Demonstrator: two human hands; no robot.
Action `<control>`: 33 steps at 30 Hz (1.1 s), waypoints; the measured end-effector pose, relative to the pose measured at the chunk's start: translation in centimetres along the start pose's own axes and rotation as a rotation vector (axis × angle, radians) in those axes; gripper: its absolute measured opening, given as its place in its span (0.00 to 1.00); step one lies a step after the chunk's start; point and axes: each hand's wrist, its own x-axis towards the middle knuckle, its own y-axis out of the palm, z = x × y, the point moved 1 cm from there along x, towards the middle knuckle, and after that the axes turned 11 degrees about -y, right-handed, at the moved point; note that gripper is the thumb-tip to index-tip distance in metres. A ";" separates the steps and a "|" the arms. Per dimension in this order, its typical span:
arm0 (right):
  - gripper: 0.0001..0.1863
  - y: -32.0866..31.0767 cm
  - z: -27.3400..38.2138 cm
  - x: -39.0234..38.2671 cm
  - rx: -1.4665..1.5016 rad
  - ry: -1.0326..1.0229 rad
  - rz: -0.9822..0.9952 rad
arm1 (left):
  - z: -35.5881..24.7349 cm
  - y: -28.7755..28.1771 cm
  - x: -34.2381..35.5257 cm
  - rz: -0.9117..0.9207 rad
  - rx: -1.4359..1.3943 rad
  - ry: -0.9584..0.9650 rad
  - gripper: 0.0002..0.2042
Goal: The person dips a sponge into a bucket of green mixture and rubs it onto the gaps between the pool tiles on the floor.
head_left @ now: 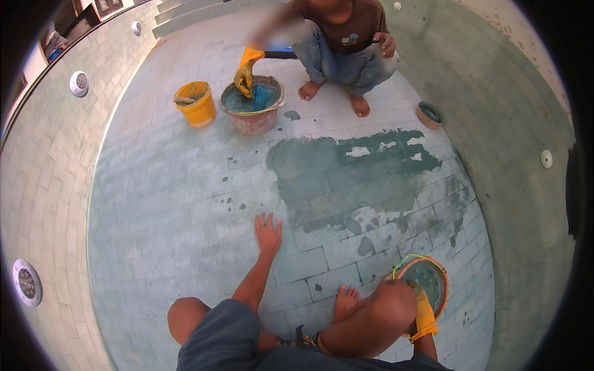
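My bare left hand (268,234) rests on the pale tiled floor (179,247) with its fingers spread. It holds nothing. Just beyond it lies a wet dark green patch (322,179) smeared over the tiles. My right hand (424,309), in a yellow rubber glove, reaches into an orange-rimmed bucket (444,272) beside my right knee. Inside that bucket is a green, paste-like mix (427,278). The gloved fingers are hidden by my knee and the mix, so their grip does not show.
Opposite me a person (349,43) squats, one yellow-gloved hand (244,80) in a bucket (253,120) of green mix with a blue thing. A yellow bucket (201,111) stands left of it. A small bowl (429,115) sits by the right wall. Round lights (28,283) dot the left wall.
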 end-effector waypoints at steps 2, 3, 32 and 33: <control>0.17 -0.2 0.0 -0.1 -0.007 0.002 0.001 | 0.0 0.3 -0.1 -0.042 -0.008 0.035 0.25; 0.17 -0.2 0.1 -0.2 -0.008 0.005 0.000 | 0.0 0.3 -0.2 -0.060 -0.011 0.054 0.25; 0.25 -0.4 0.4 0.5 -0.027 0.020 0.030 | -0.8 0.9 0.2 -0.037 0.013 0.023 0.24; 0.25 -0.3 0.5 0.5 -0.026 0.018 0.036 | -0.8 0.8 0.3 -0.042 0.014 0.026 0.24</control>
